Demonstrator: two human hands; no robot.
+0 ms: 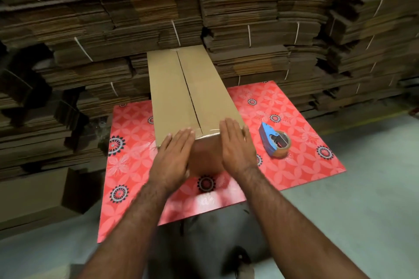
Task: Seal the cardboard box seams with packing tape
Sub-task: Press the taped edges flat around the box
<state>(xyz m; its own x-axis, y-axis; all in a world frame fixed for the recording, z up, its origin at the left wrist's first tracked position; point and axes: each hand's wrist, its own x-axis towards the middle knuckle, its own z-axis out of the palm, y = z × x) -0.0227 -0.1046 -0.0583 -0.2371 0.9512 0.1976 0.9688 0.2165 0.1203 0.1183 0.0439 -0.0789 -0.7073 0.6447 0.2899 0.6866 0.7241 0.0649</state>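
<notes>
Long cardboard box (188,95) lies mid-mat on red patterned mat (294,165), centre seam untaped. Left hand (173,156) and right hand (235,147), fingers straight, press flat on its near end. Tape dispenser (274,140) near mat's right edge.

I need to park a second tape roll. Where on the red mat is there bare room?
Bare mat lies right of the box, beyond the tape dispenser, and left of the box by the left hand. The near end is crowded by the right hand too.
</notes>
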